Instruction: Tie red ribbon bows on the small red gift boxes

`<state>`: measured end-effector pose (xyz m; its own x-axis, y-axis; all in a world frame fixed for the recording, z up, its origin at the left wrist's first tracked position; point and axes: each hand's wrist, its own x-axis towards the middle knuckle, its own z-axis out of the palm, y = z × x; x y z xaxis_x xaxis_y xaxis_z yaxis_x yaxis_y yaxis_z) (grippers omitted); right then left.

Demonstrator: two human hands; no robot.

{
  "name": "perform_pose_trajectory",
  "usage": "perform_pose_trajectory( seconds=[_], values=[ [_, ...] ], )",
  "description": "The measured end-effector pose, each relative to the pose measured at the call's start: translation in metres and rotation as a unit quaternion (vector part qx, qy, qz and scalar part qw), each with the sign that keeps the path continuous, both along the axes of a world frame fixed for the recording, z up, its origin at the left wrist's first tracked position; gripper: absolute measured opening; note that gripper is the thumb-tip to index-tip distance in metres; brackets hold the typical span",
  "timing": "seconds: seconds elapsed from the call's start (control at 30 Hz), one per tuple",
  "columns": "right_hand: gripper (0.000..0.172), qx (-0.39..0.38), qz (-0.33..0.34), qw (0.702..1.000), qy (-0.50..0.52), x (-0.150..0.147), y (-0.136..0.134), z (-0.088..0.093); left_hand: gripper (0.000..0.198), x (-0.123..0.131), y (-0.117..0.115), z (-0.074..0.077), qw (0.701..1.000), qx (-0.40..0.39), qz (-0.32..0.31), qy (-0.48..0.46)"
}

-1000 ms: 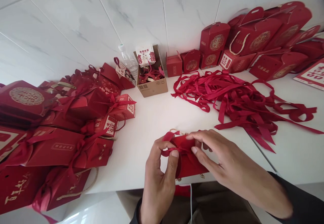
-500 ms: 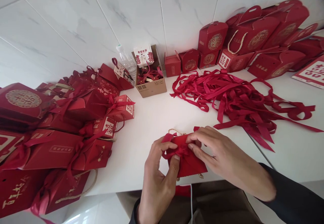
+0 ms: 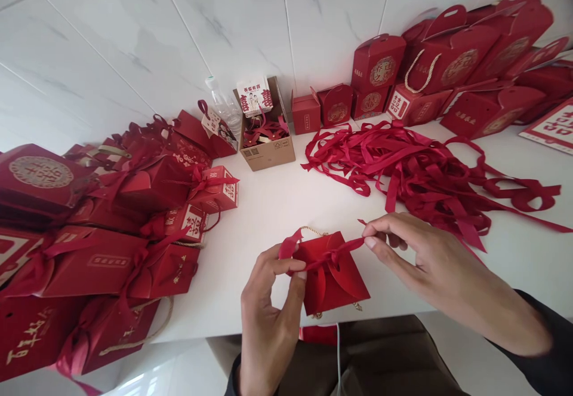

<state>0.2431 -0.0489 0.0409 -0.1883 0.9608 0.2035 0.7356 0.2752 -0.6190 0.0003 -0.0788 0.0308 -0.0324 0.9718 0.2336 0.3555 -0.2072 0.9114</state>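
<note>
A small red gift box (image 3: 342,285) with gold cord handles rests near the front edge of the white table. Across its top lies a red ribbon (image 3: 333,257), knotted in the middle, with loops hanging over the front face. My left hand (image 3: 273,291) pinches the ribbon's left part between thumb and fingers at the box's left side. Off to the right, my right hand (image 3: 403,246) pinches the other end, and the ribbon stretches taut from the knot to those fingertips.
Loose red ribbons (image 3: 403,169) lie heaped behind my right hand. Finished-looking red boxes (image 3: 111,261) are stacked at the left. An open cardboard box (image 3: 268,156), a clear plastic bottle (image 3: 224,106) and more red boxes (image 3: 465,61) stand along the tiled wall.
My right hand has moved right, away from the knot, drawing the ribbon end out straight. My left hand has shifted slightly left, still pinching ribbon, so the knot is now exposed.
</note>
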Motion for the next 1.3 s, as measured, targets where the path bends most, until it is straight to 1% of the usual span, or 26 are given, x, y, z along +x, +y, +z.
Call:
perform_pose_trajectory(
  seconds=[0.1,0.2,0.3,0.37,0.43,0.47,0.57,0.63,0.73,0.83,0.9,1.03,1.13,1.2,1.3],
  values=[
    [0.023,-0.011,0.005,1.000,0.015,0.010,-0.002,-0.001,0.015,-0.004,-0.005,0.003,1.000,0.024,0.009,-0.001],
    [0.021,-0.017,-0.009,1.000,0.020,0.017,-0.006,-0.004,0.014,-0.007,-0.010,0.005,0.999,0.025,0.029,-0.003],
    [0.026,-0.033,-0.031,0.999,0.015,0.019,-0.009,-0.004,0.011,-0.011,-0.014,0.005,0.998,-0.008,0.055,-0.016],
    [0.026,-0.042,-0.038,0.998,0.027,0.017,-0.010,-0.002,0.007,-0.014,-0.013,0.005,0.996,-0.041,0.058,-0.045],
    [0.026,-0.042,-0.035,0.997,0.051,0.011,-0.009,0.003,0.016,-0.016,-0.006,0.009,0.994,-0.058,0.033,-0.083],
    [0.029,-0.032,-0.027,0.997,0.061,0.006,-0.008,0.006,0.022,-0.015,-0.001,0.012,0.993,-0.057,0.014,-0.100],
    [0.044,0.041,0.018,0.997,0.069,-0.010,0.001,0.017,0.030,-0.006,0.023,0.028,0.993,-0.014,-0.032,-0.117],
    [0.051,0.095,0.064,0.992,0.056,-0.022,0.008,0.023,0.031,0.003,0.039,0.040,0.993,0.027,-0.048,-0.104],
    [0.062,0.138,0.115,0.983,0.029,-0.035,0.017,0.028,0.032,0.015,0.057,0.052,0.990,0.075,-0.075,-0.091],
    [0.072,0.153,0.129,0.980,0.016,-0.041,0.021,0.029,0.034,0.019,0.066,0.056,0.988,0.104,-0.084,-0.073],
    [0.074,0.161,0.125,0.979,0.015,-0.042,0.022,0.030,0.035,0.019,0.068,0.058,0.988,0.119,-0.082,-0.052],
    [0.072,0.174,0.118,0.978,0.014,-0.043,0.022,0.037,0.037,0.017,0.071,0.065,0.985,0.147,-0.084,-0.018],
    [0.067,0.173,0.116,0.978,0.019,-0.041,0.021,0.038,0.032,0.015,0.075,0.067,0.986,0.152,-0.068,0.003],
    [0.058,0.160,0.108,0.981,0.005,-0.036,0.021,0.034,0.031,0.012,0.078,0.064,0.987,0.143,-0.053,0.055],
    [0.048,0.147,0.061,0.986,-0.054,-0.025,0.016,0.021,0.033,0.004,0.072,0.051,0.979,0.112,-0.011,0.173]
  ],
)
